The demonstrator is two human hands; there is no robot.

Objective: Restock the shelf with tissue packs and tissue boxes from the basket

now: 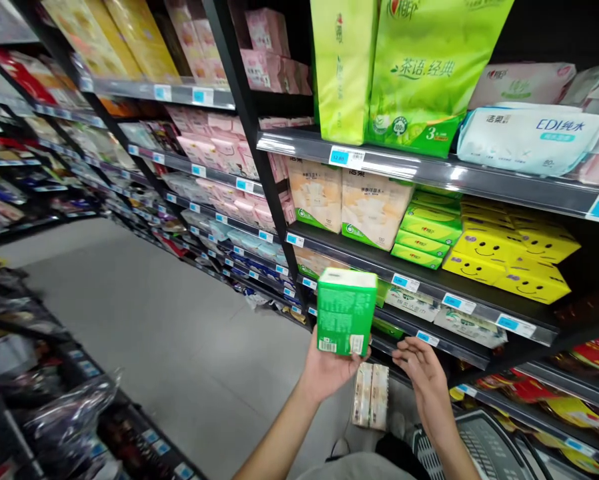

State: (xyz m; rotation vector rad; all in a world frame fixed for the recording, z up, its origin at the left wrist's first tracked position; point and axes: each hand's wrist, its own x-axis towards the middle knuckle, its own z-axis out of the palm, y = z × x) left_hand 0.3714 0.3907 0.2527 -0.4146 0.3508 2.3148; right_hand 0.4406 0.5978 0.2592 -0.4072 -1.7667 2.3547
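Observation:
My left hand (327, 375) is closed around the lower end of a green tissue pack (346, 310), held up in front of the shelves. The pack has a white top, pale printed text and a barcode near its bottom edge. To its right, my right hand (422, 370) is raised with loosely bent fingers and holds nothing. It is apart from the pack, in front of the lower shelf edge. Below the hands, a bundle of wrapped tissue packs (370, 397) lies near the floor.
A grey plastic basket (479, 433) is at my lower right. Shelves hold a large green tissue bag (429, 80), white wipes (529, 139), yellow smiley packs (484, 250) and beige tissue packs (374, 203). The grey aisle floor (144, 313) runs leftward, beside a dark display rack (54, 400).

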